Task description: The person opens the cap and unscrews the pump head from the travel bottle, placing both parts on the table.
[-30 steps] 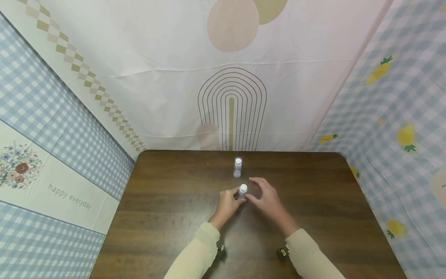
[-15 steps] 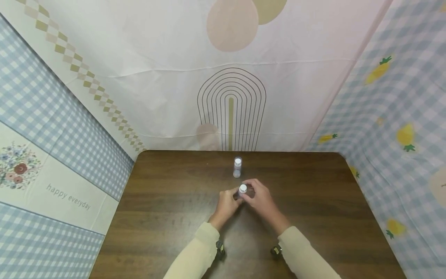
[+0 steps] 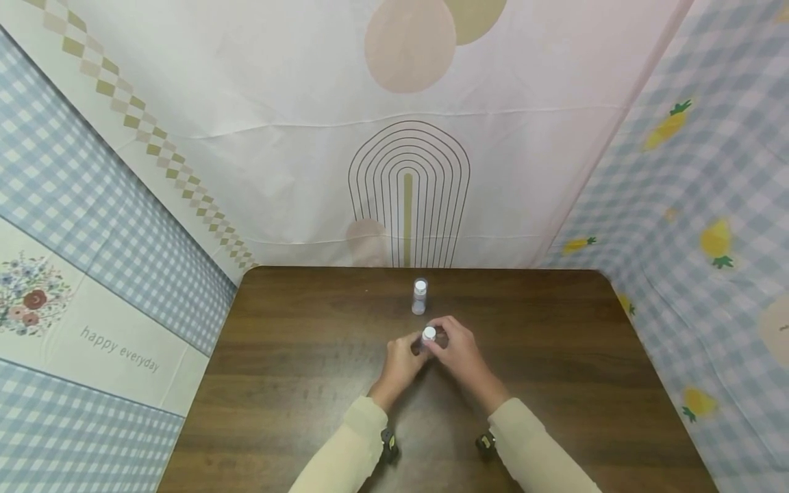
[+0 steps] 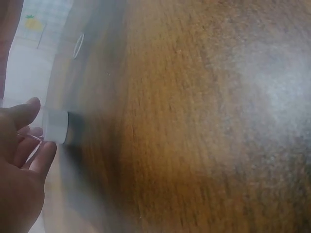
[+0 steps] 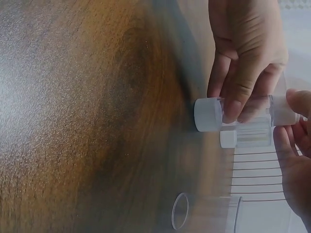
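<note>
A small clear bottle with a white base stands upright near the table's middle, between both hands. My left hand grips its body from the left, thumb and fingers around it low down. At the top, my right hand pinches the white cap with thumb and fingers. The left wrist view catches the white base beside the left fingers. Behind stands a second clear bottle with a white top. The right wrist view shows a clear open-rimmed cylinder to the right of the held bottle.
The brown wooden table reaches back to a white patterned cloth. Checked cloths hang along both sides. A dark strapped device sits at the left wrist and another at the right.
My right hand has moved left to the held bottle, and its fingers have come together on the cap. The left hand and the bottle behind stay where they were.
</note>
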### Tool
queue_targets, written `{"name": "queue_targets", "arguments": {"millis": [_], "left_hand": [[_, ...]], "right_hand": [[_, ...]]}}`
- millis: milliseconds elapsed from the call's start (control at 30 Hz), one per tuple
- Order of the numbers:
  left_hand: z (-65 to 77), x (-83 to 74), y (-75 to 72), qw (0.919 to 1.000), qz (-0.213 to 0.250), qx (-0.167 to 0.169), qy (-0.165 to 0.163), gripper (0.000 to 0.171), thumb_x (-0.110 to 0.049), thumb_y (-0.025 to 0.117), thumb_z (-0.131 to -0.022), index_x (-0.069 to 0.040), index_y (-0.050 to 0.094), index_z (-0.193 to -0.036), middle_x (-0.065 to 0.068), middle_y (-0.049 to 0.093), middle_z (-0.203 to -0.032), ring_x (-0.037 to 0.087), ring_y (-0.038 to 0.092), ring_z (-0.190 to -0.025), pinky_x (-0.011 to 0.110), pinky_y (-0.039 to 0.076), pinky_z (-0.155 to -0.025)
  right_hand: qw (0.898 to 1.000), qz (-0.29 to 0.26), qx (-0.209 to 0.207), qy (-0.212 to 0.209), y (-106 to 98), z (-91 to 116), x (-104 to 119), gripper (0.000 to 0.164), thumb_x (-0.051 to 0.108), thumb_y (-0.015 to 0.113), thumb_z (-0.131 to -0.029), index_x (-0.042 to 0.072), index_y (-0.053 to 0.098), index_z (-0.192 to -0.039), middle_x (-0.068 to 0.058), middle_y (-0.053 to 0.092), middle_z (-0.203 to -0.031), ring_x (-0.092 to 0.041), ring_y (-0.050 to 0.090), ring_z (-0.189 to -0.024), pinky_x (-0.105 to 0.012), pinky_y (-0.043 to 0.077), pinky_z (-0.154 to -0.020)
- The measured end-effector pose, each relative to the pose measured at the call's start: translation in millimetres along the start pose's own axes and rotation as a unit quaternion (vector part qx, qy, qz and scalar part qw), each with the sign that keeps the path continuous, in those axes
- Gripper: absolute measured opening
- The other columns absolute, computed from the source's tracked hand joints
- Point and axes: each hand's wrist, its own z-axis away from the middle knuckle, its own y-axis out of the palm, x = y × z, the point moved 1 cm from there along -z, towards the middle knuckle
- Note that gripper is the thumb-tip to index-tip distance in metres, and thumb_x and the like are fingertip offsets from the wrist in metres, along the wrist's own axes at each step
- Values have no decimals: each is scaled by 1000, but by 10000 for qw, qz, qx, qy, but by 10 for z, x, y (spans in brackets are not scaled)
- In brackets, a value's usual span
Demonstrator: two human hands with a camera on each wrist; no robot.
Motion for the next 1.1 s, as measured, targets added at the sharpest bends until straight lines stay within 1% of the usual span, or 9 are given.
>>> {"name": "queue_targets", "arguments": {"millis": [100,200,333,467,667,833,933,1033,1100], "left_hand": [[-1,-5,-4,9999,37,-107,37,36,-5,87,-78,0,76,-112,17,78,-108,30,76,-99,42,62,-87],[-6,-3,-11,9997,185,-154,-44,35,-3,86,-77,-1,76,-111,16,78,-109,30,76,-100,44,61,-89],[-16,0,-7,9995,266,-182,-77,32,-1,85,-77,-1,76,-108,15,79,-106,28,75,-96,43,62,-85],[-22,5,1,9996,221,-177,-72,31,1,84,-77,-1,77,-107,14,79,-103,27,75,-93,42,62,-83],[-35,15,9,9998,127,-163,48,29,1,84,-77,-1,78,-105,14,80,-102,25,76,-91,40,62,-81],[-44,29,15,9999,97,-39,117,31,-2,85,-79,-3,79,-110,13,79,-107,26,77,-97,40,62,-86],[-49,35,12,9998,83,-9,178,34,-3,85,-80,-2,78,-113,14,79,-110,27,77,-101,41,62,-88],[-50,33,11,9996,42,-51,270,35,-3,85,-79,-2,78,-113,14,79,-109,28,77,-99,42,62,-87],[-48,31,9,9996,44,-53,268,36,-3,85,-79,-2,78,-114,14,79,-109,28,77,-99,42,62,-86]], "right_hand": [[10000,-14,51,23,3,3,1,34,4,88,-78,6,68,-105,-6,68,-100,-22,71,-93,-40,62,-83],[9999,-28,101,16,10,2,3,34,4,88,-78,6,68,-105,-6,68,-101,-22,71,-93,-39,62,-83],[10000,-3,82,-44,14,-3,2,34,3,88,-78,5,68,-105,-7,68,-100,-24,71,-93,-39,62,-83],[9999,133,46,-42,15,-6,9,34,4,88,-77,4,68,-105,-8,68,-99,-24,70,-92,-40,62,-83],[9995,257,60,190,12,-12,23,33,9,89,-78,4,69,-104,-10,68,-100,-26,69,-92,-44,60,-84],[9989,266,163,352,15,-14,-25,32,12,89,-79,6,71,-104,-7,69,-99,-23,69,-92,-41,61,-83],[9988,296,223,304,9,-26,-49,31,11,89,-78,6,72,-103,-6,70,-98,-21,70,-90,-39,61,-80],[9990,280,268,219,-10,-41,-55,31,10,90,-78,5,72,-102,-7,72,-98,-21,70,-89,-39,61,-80],[9989,295,312,161,-17,-47,-62,30,10,90,-77,5,73,-102,-7,73,-98,-21,70,-89,-39,61,-79]]}}
